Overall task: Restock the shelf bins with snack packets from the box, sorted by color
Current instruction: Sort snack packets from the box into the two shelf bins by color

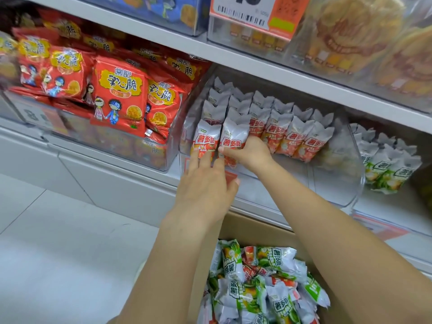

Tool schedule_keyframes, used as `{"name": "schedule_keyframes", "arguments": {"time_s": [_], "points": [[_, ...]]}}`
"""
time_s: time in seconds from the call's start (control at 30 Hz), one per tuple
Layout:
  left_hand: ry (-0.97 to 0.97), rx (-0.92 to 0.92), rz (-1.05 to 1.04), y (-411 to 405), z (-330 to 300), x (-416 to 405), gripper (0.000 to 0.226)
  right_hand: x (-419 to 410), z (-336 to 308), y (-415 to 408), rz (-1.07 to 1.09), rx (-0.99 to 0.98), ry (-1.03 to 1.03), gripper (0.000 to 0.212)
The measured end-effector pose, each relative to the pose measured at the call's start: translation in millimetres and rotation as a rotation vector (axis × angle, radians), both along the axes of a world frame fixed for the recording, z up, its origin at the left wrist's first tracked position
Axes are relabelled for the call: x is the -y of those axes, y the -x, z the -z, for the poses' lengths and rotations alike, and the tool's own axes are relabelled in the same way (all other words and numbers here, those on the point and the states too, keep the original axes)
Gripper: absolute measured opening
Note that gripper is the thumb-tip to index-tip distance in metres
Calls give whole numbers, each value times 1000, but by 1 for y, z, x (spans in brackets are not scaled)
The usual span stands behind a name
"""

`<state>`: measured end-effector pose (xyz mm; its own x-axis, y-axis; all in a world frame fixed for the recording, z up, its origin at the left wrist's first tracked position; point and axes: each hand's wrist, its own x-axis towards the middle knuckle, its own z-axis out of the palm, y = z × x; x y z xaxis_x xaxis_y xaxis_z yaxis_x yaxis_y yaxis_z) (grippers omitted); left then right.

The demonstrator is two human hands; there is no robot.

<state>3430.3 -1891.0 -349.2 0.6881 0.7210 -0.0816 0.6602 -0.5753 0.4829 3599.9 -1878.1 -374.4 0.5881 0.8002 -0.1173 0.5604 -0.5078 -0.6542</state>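
Observation:
A clear shelf bin (339, 183) holds rows of upright silver-and-red snack packets (289, 136). My right hand (251, 153) is shut on the front red packet (233, 136) at the bin's left end. My left hand (205, 183) lies flat against the neighbouring red packet (205, 139), fingers spread, pressing it from the front. Below my arms, an open cardboard box (257, 228) is full of mixed green and red packets (261, 281). To the right, another bin holds green packets (388, 169).
A clear bin of large red snack bags (117, 99) stands to the left on the same shelf. The upper shelf carries bins with a price tag (252, 12) and bagged crackers (364, 36). Pale floor tiles (70, 253) lie at the lower left.

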Motion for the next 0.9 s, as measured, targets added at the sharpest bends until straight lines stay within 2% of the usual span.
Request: {"name": "schedule_keyframes", "arguments": {"time_s": [0.13, 0.37, 0.53, 0.6, 0.67, 0.77, 0.83, 0.9], "points": [[-6, -3, 0, 0, 0, 0, 61, 0, 0, 4, -29, -128, -50, 35], [-1, -22, 5, 0, -2, 1, 62, -5, -3, 9, -21, -59, 24, 36], [-17, -37, 23, 1, -2, -1, 62, 6, -21, -1, 46, -395, 46, 42], [-30, -38, 28, 0, -1, 0, 63, 15, -27, -8, 70, -317, 85, 50], [-50, -50, 23, -1, 0, 3, 61, 30, -32, -8, 95, -158, 38, 56], [-232, 4, -20, 0, 3, 7, 53, 72, -45, 5, 81, 20, -138, 40], [-356, 134, -25, 1, 4, 11, 48, 107, -55, 14, 56, 151, -216, 25], [-415, 253, 23, 0, 6, 20, 39, 146, -60, 21, 63, 199, -278, 16]]}}
